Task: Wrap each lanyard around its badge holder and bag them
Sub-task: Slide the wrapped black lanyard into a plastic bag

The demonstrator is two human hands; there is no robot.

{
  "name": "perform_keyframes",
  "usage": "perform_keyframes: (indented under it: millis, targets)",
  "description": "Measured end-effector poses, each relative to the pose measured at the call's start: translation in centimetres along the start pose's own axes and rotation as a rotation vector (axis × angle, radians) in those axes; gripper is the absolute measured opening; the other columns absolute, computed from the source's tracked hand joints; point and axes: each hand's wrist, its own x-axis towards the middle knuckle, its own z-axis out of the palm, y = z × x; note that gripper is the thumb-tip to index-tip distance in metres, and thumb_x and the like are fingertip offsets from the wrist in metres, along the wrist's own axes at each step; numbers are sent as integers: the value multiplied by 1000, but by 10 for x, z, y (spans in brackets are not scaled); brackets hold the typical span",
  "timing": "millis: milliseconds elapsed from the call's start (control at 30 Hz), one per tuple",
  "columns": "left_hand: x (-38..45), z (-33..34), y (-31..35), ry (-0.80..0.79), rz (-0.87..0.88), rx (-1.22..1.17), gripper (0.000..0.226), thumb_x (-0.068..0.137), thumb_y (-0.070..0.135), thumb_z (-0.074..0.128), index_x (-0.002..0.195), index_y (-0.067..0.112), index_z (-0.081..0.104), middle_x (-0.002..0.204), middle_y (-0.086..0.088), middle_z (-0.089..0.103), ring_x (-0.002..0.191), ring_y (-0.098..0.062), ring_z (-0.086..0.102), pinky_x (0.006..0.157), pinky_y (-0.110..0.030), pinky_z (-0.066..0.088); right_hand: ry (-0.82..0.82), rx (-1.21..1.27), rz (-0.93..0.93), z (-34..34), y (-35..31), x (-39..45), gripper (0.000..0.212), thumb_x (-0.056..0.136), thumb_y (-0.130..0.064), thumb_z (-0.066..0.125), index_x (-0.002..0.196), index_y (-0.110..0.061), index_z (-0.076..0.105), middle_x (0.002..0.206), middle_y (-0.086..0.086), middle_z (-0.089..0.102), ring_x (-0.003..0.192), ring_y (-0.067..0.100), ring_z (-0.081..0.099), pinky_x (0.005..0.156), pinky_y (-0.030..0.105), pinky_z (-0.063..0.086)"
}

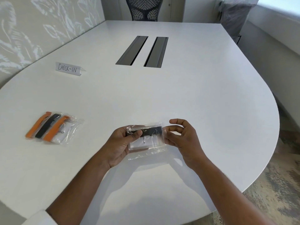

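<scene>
A bag [146, 140] was held between the hands above the worktop [194, 103]; a filled bag [53, 127] lay left, a sign [69, 69] behind it.

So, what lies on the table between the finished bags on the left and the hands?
Nothing: in the head view, only bare white table separates the filled bag from the left hand.

Just one view here, a wide-angle cam worn on the person's head, looking forward and down across the white table [194, 98]. It sits close over both hands, left hand [121, 144] and right hand [181, 138], which land low in the middle. The far chair [144, 8] is at the top edge. Edges bend from the wide lens.
</scene>
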Motion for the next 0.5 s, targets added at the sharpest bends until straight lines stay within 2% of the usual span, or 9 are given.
perform_keyframes:
  millis: [67, 200, 233, 300, 367, 433, 500]
  targets:
    - [-1, 2, 0, -12, 5, 4, 28, 82, 12, 75, 110, 7, 77, 125, -19, 71, 115, -29, 69, 80, -54, 61, -18, -39, 21, -1, 0, 1, 57, 72, -13, 88, 121, -13, 61, 99, 9, 77, 79, 26, 74, 87, 49, 61]
    - [-1, 6, -1, -53, -6, 7, 32, 89, 11, 71, 119, 4, 72, 128, -15, 71, 114, -26, 69, 83, -55, 60, 38, -88, -15, -2, 4, 6, 53, 68, -4, 84, 115, -16, 63, 89, 5, 75, 75, 27, 74, 91, 55, 58]
    - [-1, 7, -2, -40, -11, -3, 36, 90, 12, 70, 123, 0, 69, 129, -16, 69, 115, -27, 68, 83, -57, 60, 56, -89, -31, -2, 5, 7, 52, 69, -1, 82, 114, -17, 63, 87, 5, 74, 75, 28, 74, 88, 53, 59]
    - [-2, 8, -5, -6, -24, -34, 40, 89, 13, 71, 125, -4, 67, 131, -18, 67, 117, -29, 65, 83, -58, 59, 87, -89, -67, -1, 7, 9, 50, 74, 7, 81, 114, -19, 63, 87, 6, 74, 72, 27, 74, 77, 41, 60]
    - [-2, 9, -7, -1, -33, -50, 36, 88, 15, 73, 120, 0, 71, 126, -15, 66, 117, -30, 62, 83, -55, 60, 104, -99, -95, -1, 10, 12, 49, 80, 13, 76, 113, -21, 63, 87, 6, 74, 69, 25, 74, 73, 29, 58]
    - [-2, 10, -7, -4, -27, -35, 34, 87, 16, 74, 118, 3, 73, 125, -13, 61, 118, -30, 58, 82, -52, 60, 100, -114, -108, 1, 12, 14, 48, 82, 13, 76, 112, -22, 63, 85, 3, 73, 68, 23, 74, 72, 27, 57]
    - [-1, 8, -5, -3, -23, -24, 36, 87, 15, 73, 121, 2, 72, 128, -15, 60, 118, -32, 58, 80, -50, 61, 86, -121, -101, 2, 11, 18, 48, 80, 8, 81, 113, -22, 63, 85, 2, 73, 69, 24, 73, 75, 32, 57]
